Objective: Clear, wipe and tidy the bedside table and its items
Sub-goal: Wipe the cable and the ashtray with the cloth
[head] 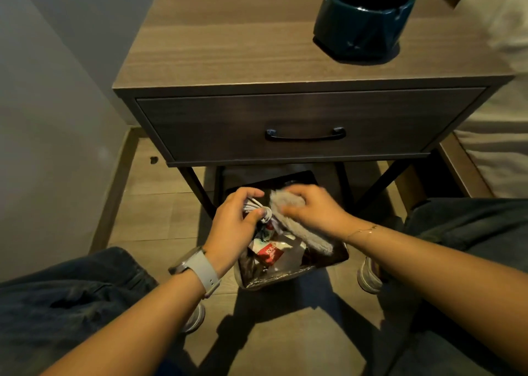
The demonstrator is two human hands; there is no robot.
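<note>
Head view: my left hand point(237, 221) holds a white cable bundle point(257, 205), my right hand point(311, 207) holds a grey cloth point(297, 227), both over the bin point(285, 272).

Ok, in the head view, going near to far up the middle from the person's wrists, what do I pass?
Waste bin with wrappers, then left hand gripping a coiled white cable beside right hand holding a grey cloth, then drawer handle, bedside table top, dark ashtray.
</note>
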